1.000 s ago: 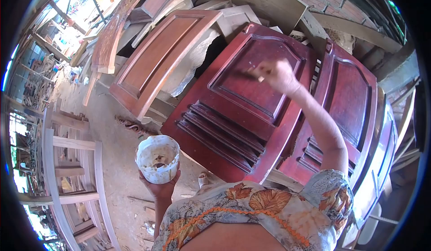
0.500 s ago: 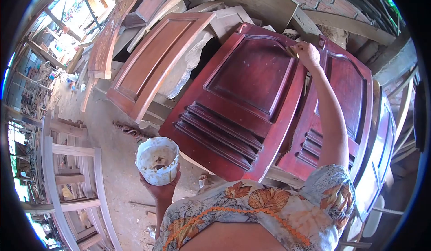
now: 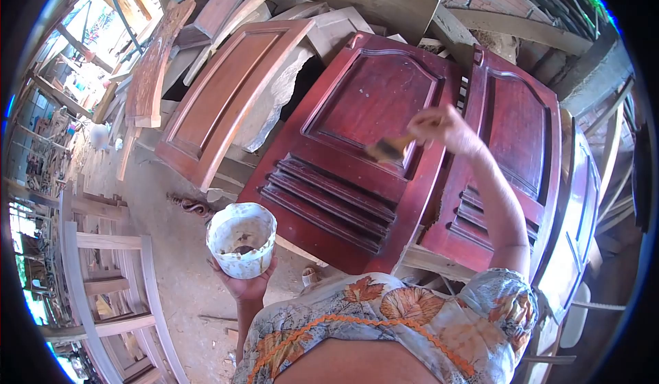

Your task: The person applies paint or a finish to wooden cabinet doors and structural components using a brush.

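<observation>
My left hand (image 3: pixel 248 288) is wrapped round the lower part of a white plastic tub (image 3: pixel 241 266), its rim ragged and stained. A little dark liquid lies at the bottom of the tub. My right hand (image 3: pixel 445 130) grips a paintbrush (image 3: pixel 390 150), slightly blurred, with bristles pointing left. The brush overlaps the lower right corner of the raised panel on a dark red wooden door (image 3: pixel 357 171). Slatted mouldings run across the lower part of this door. Another dark red door (image 3: pixel 515 126) leans just right of it, behind my right forearm.
Left of the red doors leans a lighter brown panel door (image 3: pixel 226 88). Planks (image 3: pixel 154 75) are piled behind it. Unpainted wooden frames (image 3: pixel 110 284) stand at the lower left. A glossy red panel (image 3: pixel 573 212) is at the far right, below a concrete post (image 3: pixel 594 75).
My right hand has brought the brush down and left from the door's upper right edge to its panel's lower corner. The tub stays in my left hand, slightly higher in view.
</observation>
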Demonstrator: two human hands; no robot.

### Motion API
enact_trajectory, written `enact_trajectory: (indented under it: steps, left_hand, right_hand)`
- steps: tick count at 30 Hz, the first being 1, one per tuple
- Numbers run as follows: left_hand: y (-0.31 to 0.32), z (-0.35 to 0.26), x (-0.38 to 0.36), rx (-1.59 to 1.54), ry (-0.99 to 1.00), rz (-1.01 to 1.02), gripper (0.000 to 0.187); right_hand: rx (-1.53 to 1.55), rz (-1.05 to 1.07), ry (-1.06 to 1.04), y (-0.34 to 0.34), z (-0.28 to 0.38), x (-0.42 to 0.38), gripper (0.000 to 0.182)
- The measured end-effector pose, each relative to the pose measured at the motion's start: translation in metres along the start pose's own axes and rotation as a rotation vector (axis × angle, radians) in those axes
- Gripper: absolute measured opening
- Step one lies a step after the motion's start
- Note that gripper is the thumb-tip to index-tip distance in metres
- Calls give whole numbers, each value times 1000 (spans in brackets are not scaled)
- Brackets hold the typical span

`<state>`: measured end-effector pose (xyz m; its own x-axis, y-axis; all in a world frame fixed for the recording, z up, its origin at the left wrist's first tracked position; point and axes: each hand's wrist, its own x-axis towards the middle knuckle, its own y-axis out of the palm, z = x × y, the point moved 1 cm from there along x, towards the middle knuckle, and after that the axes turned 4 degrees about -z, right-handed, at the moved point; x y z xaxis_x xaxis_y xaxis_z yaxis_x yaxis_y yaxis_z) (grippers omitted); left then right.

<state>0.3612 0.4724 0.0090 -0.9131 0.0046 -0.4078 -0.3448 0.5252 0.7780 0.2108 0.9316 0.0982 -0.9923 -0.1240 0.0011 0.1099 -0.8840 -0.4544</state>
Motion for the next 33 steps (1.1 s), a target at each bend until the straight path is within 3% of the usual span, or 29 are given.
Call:
enact_trajectory:
  steps: [4,7,11,15,17,25,31,33]
  left_hand:
    - [-5,-1,-2,-43,-17,38,86]
    - [-5,-2,-5,-26,-13,52,86]
    - [-2,1,-3,-31,-47,74,86]
    - [-7,-2,4,-24,-73,95,88]
    - [-6,-5,7,-21,-90,92,88]
    - [-16,-17,15,-32,-133,151,90]
    - [-29,-32,3,9,-50,101,90]
    - [-33,-36,-4,20,27,-42,89]
  right_hand:
    - [11,-378,-65,-57,-71,45,23]
    - [-421,-673,-38,-84,-100,70,25]
    - [-539,-786,44,-74,-115,77,34]
    - [-587,-758,-3,-45,-92,55,34]
    - [-654,-552,2,-31,-61,34,33]
    - [-502,-205,-56,45,46,-38,24]
    - [-413,-201,-172,110,68,36,23]
    - [-271,-205,-145,134,66,69,23]
